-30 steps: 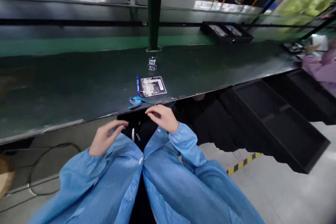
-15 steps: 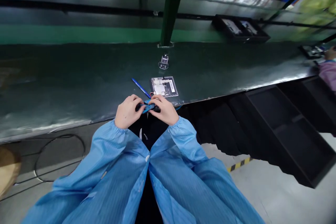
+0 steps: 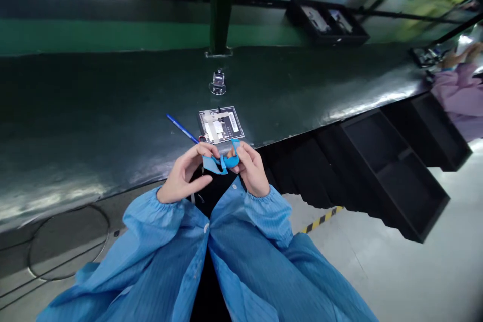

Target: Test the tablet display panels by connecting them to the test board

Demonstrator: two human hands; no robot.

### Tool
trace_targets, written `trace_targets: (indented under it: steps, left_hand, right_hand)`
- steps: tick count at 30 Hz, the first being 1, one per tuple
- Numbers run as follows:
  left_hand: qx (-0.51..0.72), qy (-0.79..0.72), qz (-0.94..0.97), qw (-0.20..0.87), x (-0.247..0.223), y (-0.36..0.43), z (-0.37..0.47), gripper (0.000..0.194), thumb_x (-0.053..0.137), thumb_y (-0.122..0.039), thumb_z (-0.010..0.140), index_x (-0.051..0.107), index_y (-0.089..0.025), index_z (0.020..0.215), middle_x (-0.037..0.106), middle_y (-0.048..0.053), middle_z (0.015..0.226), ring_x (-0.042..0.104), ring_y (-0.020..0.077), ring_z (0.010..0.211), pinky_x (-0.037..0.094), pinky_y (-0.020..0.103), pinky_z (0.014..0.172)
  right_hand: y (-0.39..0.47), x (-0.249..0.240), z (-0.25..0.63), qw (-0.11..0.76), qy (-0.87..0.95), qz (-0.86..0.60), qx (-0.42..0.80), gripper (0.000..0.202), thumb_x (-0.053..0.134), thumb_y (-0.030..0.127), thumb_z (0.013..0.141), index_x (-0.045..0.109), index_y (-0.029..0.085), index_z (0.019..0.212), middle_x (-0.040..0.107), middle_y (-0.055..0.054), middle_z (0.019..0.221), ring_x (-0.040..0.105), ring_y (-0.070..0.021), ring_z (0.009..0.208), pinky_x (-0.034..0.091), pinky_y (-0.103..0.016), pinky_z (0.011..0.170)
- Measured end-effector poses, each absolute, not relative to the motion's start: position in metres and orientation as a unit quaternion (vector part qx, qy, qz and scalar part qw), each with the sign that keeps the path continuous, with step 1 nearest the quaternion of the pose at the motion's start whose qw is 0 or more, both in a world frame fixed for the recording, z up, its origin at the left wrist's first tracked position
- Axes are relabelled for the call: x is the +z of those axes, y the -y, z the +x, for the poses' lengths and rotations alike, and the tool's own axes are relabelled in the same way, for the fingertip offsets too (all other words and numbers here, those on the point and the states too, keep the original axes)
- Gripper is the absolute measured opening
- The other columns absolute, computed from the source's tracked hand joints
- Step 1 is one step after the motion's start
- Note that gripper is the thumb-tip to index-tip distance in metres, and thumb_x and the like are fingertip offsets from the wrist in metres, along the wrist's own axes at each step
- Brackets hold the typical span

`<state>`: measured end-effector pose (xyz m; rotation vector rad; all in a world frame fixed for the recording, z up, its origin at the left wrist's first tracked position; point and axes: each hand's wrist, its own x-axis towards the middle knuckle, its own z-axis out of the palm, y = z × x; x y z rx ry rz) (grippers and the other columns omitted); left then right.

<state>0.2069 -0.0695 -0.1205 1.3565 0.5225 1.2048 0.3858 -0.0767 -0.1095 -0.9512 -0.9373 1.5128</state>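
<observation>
A bright blue strap (image 3: 215, 164), with loose flaps and a rounded loop, is between my hands at the bench's front edge. My right hand (image 3: 253, 168) pinches it by the loop, one end sticking up past the fingers. My left hand (image 3: 184, 173) is open, thumb spread away from the fingers, with the fingertips beside the strap's left flap; whether they touch it I cannot tell. Just beyond lies a flat black-and-white board (image 3: 232, 123) with pale tape strips across it. A blue pen (image 3: 181, 128) rests on the bench left of the board.
On the dark green bench (image 3: 94, 110), a small clear stand (image 3: 218, 83) sits before a green post (image 3: 222, 10). A black tray (image 3: 328, 22) stands behind it. Black bins (image 3: 392, 176) lie below the edge at right. A co-worker's pink sleeve (image 3: 455, 83) shows far right.
My left thumb and fingers have parted from their pinch. More of the blue strap shows, spread out beside my right hand. The view has shifted, moving the bench items left.
</observation>
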Motion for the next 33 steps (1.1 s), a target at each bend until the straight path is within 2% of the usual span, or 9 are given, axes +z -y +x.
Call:
trace_targets:
  steps: [5,9,12,15,18,20,26,30,33]
  left_hand:
    - [0.549,-0.334,0.617,0.454,-0.119,0.08,0.219,0.01,0.073,-0.016,0.082,0.066,-0.019,0.088,0.07,0.007,0.089,0.067,0.0211,0.089,0.053,0.034,0.084]
    - [0.537,-0.446,0.577,0.425,-0.115,0.087,0.227,0.011,0.076,-0.024,0.08,0.07,-0.018,0.087,0.072,0.004,0.084,0.068,0.0195,0.079,0.053,0.031,0.075]
    - [0.536,-0.463,0.571,0.415,-0.112,0.089,0.23,0.01,0.077,-0.023,0.08,0.072,-0.018,0.087,0.074,0.004,0.086,0.069,0.0187,0.081,0.053,0.03,0.077]
    - [0.523,-0.463,0.589,0.406,-0.11,0.089,0.233,0.016,0.073,-0.023,0.084,0.076,-0.019,0.098,0.075,0.005,0.092,0.068,0.0187,0.086,0.053,0.03,0.082]
    - [0.51,-0.491,0.593,0.383,-0.11,0.089,0.234,0.024,0.068,-0.025,0.088,0.078,-0.021,0.11,0.075,0.005,0.094,0.068,0.0188,0.088,0.052,0.03,0.084]
    - [0.502,-0.491,0.584,0.408,-0.11,0.088,0.232,0.018,0.067,-0.028,0.088,0.08,-0.021,0.099,0.076,0.005,0.092,0.068,0.0205,0.089,0.052,0.032,0.085]
    - [0.427,-0.372,0.423,0.707,-0.109,0.08,0.226,0.024,0.076,-0.04,0.083,0.075,-0.018,0.073,0.07,0.006,0.08,0.063,0.0195,0.077,0.051,0.031,0.074]
    - [0.423,-0.311,0.383,0.76,-0.105,0.078,0.227,0.038,0.071,-0.046,0.085,0.064,-0.018,0.06,0.054,0.003,0.058,0.05,0.0166,0.059,0.044,0.03,0.059]
    - [0.375,-0.28,0.449,0.761,-0.104,0.078,0.225,0.032,0.067,-0.042,0.09,0.069,-0.018,0.068,0.056,0.002,0.06,0.043,0.0141,0.054,0.038,0.029,0.055]
  right_hand:
    - [0.083,-0.115,0.392,0.562,0.353,-0.446,0.6,0.032,0.065,0.049,0.088,0.056,0.02,0.079,0.049,0.006,0.062,0.037,-0.0048,0.047,0.031,-0.021,0.047]
    - [0.099,-0.108,0.394,0.633,0.441,-0.546,0.328,0.026,0.064,0.042,0.088,0.061,0.025,0.108,0.06,0.0,0.083,0.052,-0.0123,0.067,0.045,-0.028,0.062]
    - [0.11,-0.098,0.393,0.522,0.629,-0.543,0.191,0.038,0.076,0.037,0.08,0.065,0.028,0.115,0.066,-0.005,0.109,0.058,-0.0211,0.096,0.049,-0.038,0.086]
    - [0.111,-0.092,0.391,0.444,0.705,-0.531,0.156,0.019,0.073,0.032,0.086,0.072,0.029,0.104,0.069,-0.005,0.112,0.058,-0.0228,0.102,0.047,-0.042,0.095]
    - [0.106,-0.095,0.394,0.447,0.693,-0.527,0.207,0.008,0.067,0.032,0.091,0.072,0.027,0.091,0.071,-0.004,0.099,0.06,-0.0213,0.096,0.047,-0.042,0.094]
    - [0.103,-0.1,0.398,0.46,0.668,-0.505,0.297,0.011,0.068,0.035,0.089,0.071,0.025,0.087,0.07,-0.004,0.095,0.06,-0.0213,0.095,0.047,-0.041,0.094]
    - [0.096,-0.123,0.403,0.524,0.392,-0.429,0.623,0.025,0.07,0.043,0.077,0.059,0.021,0.074,0.057,-0.001,0.085,0.055,-0.0148,0.075,0.047,-0.03,0.073]
    - [0.096,-0.132,0.404,0.505,0.359,-0.375,0.689,0.039,0.075,0.052,0.07,0.051,0.021,0.069,0.054,-0.001,0.085,0.057,-0.0165,0.075,0.049,-0.032,0.072]
    - [0.094,-0.128,0.415,0.452,0.48,-0.32,0.681,0.041,0.07,0.059,0.076,0.057,0.021,0.068,0.06,-0.004,0.086,0.058,-0.02,0.083,0.05,-0.039,0.083]
